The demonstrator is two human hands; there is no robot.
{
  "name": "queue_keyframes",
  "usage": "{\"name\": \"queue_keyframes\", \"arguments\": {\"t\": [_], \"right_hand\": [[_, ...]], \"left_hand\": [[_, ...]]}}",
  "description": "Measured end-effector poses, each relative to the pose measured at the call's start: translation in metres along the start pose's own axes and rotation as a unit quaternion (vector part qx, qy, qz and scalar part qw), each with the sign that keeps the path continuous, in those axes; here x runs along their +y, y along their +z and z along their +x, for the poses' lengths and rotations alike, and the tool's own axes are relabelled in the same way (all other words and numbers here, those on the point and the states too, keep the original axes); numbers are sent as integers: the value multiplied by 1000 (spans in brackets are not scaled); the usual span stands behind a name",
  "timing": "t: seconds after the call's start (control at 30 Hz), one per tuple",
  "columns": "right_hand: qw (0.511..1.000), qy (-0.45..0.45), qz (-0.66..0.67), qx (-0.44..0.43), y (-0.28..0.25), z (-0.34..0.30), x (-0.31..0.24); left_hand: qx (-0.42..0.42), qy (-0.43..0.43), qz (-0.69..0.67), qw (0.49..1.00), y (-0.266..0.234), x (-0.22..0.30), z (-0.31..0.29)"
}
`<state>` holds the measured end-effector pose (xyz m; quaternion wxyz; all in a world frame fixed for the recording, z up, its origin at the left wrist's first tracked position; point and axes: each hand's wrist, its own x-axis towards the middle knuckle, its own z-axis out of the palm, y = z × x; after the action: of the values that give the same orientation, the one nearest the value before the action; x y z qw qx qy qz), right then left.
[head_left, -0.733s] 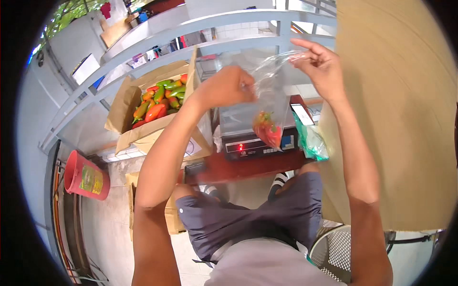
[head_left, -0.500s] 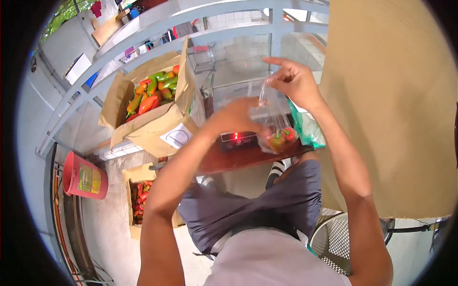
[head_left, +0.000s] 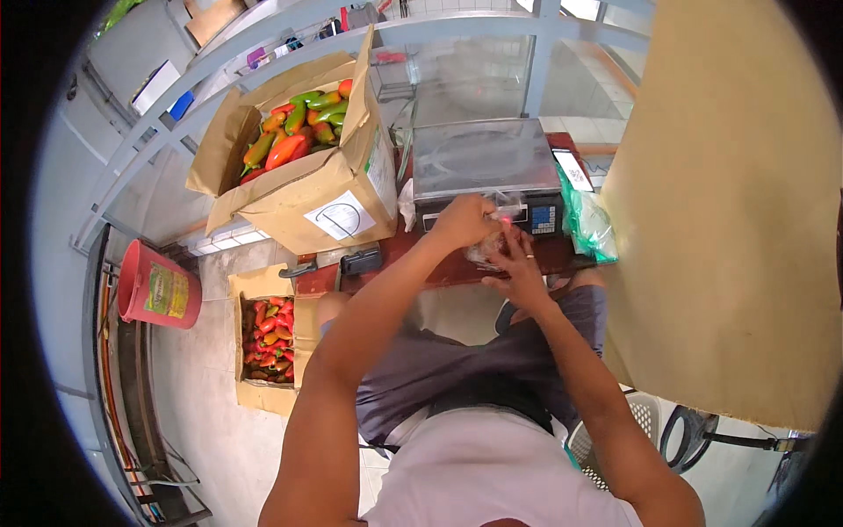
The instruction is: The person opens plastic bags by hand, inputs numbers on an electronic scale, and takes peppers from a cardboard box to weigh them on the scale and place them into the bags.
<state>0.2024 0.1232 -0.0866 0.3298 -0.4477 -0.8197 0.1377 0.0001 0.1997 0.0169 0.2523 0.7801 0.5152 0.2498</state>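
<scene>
In front of the scale's near edge, a clear plastic bag (head_left: 483,256) is bunched between my hands. Its contents are mostly covered by my fingers. My left hand (head_left: 464,221) pinches the gathered upper part of the bag. From the right, my right hand (head_left: 522,270) wraps its fingers around the side of the bag. Just behind them is a digital weighing scale (head_left: 479,149) with a bare metal platform and a blue keypad. Everything rests at a dark red bench (head_left: 443,268).
A large cardboard box (head_left: 294,189) of green and red peppers stands left of the scale. Below it, a smaller box (head_left: 266,395) holds red peppers. A red bucket (head_left: 158,285), a green plastic packet (head_left: 590,224), a phone (head_left: 572,169) and a tall brown board (head_left: 729,202) surround the bench.
Both hands have come down and together, the right one from above the scale. The bag, earlier held stretched upright with peppers at its bottom, is now gathered low at the bench's front.
</scene>
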Motion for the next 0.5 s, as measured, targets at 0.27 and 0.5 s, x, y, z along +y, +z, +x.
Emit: {"name": "queue_keyframes", "arguments": {"t": [0.27, 0.5], "right_hand": [[991, 29, 79, 105, -2, 24, -4], [935, 53, 350, 17, -34, 66, -30]], "left_hand": [[50, 56, -50, 996, -19, 37, 8], [64, 207, -59, 975, -75, 157, 18]]}}
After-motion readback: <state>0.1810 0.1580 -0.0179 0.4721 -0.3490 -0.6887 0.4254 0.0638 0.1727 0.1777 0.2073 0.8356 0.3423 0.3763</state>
